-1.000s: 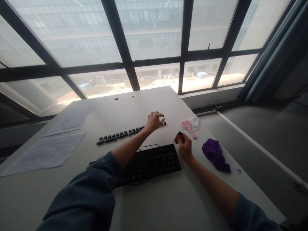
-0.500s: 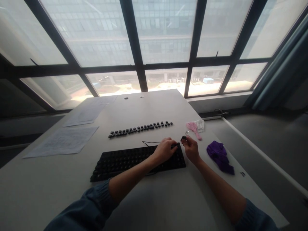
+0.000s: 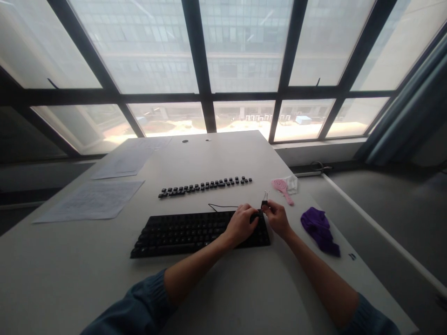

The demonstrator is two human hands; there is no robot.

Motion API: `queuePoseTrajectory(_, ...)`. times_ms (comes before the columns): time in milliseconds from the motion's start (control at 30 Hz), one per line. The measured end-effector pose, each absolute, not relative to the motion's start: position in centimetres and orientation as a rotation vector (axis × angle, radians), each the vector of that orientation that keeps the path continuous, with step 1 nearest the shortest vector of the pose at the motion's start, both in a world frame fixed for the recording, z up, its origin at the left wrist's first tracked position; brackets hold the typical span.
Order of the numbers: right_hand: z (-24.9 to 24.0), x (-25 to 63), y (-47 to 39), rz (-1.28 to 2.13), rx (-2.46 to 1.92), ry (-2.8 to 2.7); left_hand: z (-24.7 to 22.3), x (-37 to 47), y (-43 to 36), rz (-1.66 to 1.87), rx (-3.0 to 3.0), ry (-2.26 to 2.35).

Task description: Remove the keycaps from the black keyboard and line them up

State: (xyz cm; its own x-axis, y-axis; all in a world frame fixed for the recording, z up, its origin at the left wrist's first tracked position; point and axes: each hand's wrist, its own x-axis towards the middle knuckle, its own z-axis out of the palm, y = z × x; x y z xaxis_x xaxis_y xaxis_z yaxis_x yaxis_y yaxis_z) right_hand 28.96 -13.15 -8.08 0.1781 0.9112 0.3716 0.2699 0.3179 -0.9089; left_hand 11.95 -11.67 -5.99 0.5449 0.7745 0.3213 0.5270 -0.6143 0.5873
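Leaving the row of loose keycaps (image 3: 205,186), where it hovered a second ago, the person's left hand (image 3: 242,224) has come back to the right end of the black keyboard (image 3: 185,232). Its fingers are bent over the upper keys, close to the other hand; whether they pinch anything cannot be told. The right hand (image 3: 277,217) has its thumb and fingers together on a small black tool (image 3: 264,203), held with the prongs up at the keyboard's upper right corner. Both hands now meet there, so that corner seems to be where the work is concentrated, while the keycaps lie apart beyond the keyboard's far edge.

The keyboard is a long, low rectangle in dark, plastic-looking material, lying at a slight slant on the smooth, pale counter (image 3: 87,265). A thin black cable (image 3: 223,206) bends behind it. The keycaps are small, blocky, dark pieces in two uneven lines, some of them wider. The tool has a compact body and two slender, light-catching prongs, probably metal wire.

To the right, a pink brush (image 3: 280,185) with a spiral-patterned round head overlaps something white and crumpled (image 3: 292,185). Nearer lies a soft purple cloth (image 3: 318,230), bunched into folds. Flat, thin paper sheets (image 3: 89,200) lie on the left.
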Motion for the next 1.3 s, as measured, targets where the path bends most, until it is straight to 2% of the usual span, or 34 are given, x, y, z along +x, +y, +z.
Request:
queuePoseTrajectory(500, -8.4, 28.5, -14.3, 0.397, -1.211, -1.428, -5.4, 13.3, -11.2, 0.656, 2.441, 1.147)
queuePoseTrajectory(1300, -7.5, 27.3, -14.6, 0.316, -1.194, -1.326, -6.6, 13.9, -11.4, 0.727, 2.521, 1.158)
